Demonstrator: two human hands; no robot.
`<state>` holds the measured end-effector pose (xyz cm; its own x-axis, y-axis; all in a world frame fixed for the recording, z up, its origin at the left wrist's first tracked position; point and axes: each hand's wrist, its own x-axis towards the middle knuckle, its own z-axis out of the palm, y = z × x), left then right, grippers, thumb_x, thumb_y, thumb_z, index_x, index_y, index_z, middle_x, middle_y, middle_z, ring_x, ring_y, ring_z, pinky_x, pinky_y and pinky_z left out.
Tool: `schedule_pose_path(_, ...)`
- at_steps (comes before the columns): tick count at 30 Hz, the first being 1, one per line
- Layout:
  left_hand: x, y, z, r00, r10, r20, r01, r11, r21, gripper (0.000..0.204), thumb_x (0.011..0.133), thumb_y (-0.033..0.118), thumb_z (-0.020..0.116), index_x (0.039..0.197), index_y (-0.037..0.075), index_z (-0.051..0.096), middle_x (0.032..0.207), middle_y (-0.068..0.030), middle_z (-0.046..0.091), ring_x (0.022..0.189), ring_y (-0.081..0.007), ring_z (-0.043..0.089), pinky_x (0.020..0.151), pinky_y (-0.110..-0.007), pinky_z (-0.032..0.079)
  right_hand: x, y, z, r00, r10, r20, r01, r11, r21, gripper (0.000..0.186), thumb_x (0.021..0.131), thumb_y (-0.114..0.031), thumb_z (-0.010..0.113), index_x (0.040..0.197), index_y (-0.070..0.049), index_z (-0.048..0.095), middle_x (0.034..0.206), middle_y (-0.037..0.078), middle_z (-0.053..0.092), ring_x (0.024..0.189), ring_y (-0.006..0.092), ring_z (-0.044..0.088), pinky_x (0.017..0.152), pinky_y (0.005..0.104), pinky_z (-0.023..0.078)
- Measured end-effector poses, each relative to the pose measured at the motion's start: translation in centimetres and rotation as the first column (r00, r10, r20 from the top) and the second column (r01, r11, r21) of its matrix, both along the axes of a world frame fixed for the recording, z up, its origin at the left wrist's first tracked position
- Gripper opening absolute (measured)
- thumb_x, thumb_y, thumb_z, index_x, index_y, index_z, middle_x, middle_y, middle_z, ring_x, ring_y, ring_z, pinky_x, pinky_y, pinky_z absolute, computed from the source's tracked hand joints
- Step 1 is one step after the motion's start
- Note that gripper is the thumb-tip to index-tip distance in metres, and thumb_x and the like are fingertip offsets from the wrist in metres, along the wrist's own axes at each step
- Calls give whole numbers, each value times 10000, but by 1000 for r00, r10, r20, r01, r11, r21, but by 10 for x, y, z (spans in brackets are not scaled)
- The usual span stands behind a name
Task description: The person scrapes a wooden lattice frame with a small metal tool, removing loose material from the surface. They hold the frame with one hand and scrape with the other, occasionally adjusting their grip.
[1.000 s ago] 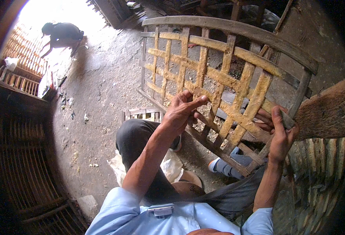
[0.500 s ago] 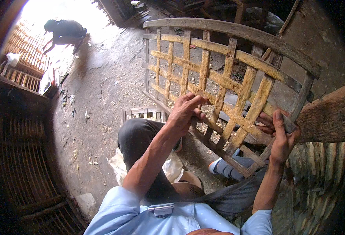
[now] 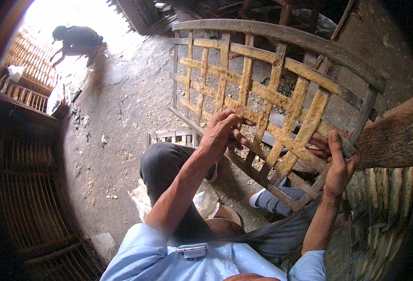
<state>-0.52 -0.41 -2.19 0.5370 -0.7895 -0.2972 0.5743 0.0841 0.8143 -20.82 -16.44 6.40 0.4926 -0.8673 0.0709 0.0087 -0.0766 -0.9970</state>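
Tilted in front of me is a wooden lattice panel (image 3: 291, 108) of crossed slats inside a grey wooden frame. A rough yellow coating covers most of its slats. My left hand (image 3: 223, 131) is closed at a slat near the panel's lower middle, its thumb and fingers bent around it. At the lower right corner, my right hand (image 3: 338, 157) grips the panel, thumb on the near face and fingers passing behind through the gaps. The tips of some right fingers are partly hidden by the slats.
A smaller lattice panel (image 3: 172, 136) lies on the floor beyond my knee. Slatted racks (image 3: 30, 187) line the left. To the right are a thick wooden plank (image 3: 389, 133) and several ridged slats (image 3: 379, 196). Another person (image 3: 79, 42) bends down near the bright doorway.
The fingers of my left hand have shifted slightly at the slat. The panel has tipped a little, its top edge moving slightly. My right hand keeps its grip on the corner.
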Motion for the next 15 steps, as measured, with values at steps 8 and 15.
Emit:
schedule_pose_path(8,-3,-7,-5,911,-58,407,-82,945,317,256,916,214,655,816,27,511,591,-28,576,517,-162,637,440,-256,516,3,4,-2,998,56,0,-56,997,-47,350,947,-274,617,1065,55,588,874,201,701,725,230,715,596,314,595)
schedule_pose_path(15,-1,-2,-10,998,-18,56,14,998,64,380,987,413,522,975,33,538,849,-55,643,550,-116,640,413,-214,478,4,2,-4,1000,2,6,-2,1000,-7,273,953,-179,600,1129,20,538,930,200,686,773,267,714,612,334,602)
